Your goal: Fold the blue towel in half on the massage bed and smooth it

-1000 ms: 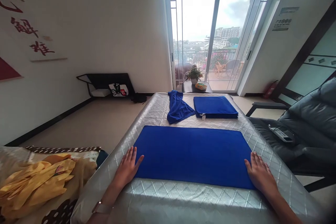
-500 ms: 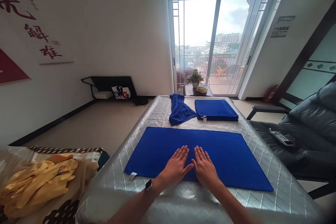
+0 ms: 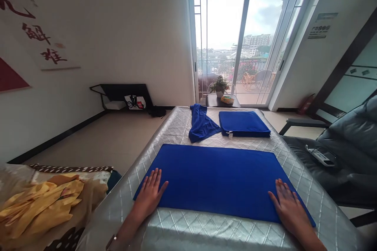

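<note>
A blue towel (image 3: 216, 182) lies spread flat on a silver quilted cover (image 3: 206, 229) in front of me. On its left end rests my left hand (image 3: 149, 193), palm down with the fingers stretched out. My right hand (image 3: 288, 204) is flat on the towel's right end, fingers also extended. Neither hand grips anything. Beyond the towel, a neat stack of folded blue towels (image 3: 244, 123) sits at the far right, a small label at its near edge. A crumpled blue cloth (image 3: 203, 123) lies to the left of that stack.
Yellow cloth (image 3: 44, 204) is heaped on bedding at the lower left. To the right stands a dark padded armchair (image 3: 347, 153) with a white power strip (image 3: 320, 156) on its seat. A potted plant (image 3: 219, 86) is on a chair by the sliding glass door (image 3: 220, 27).
My hands have moved apart from the towel's middle, the left to its left end and the right to its right end. The stack and the crumpled cloth stay in place.
</note>
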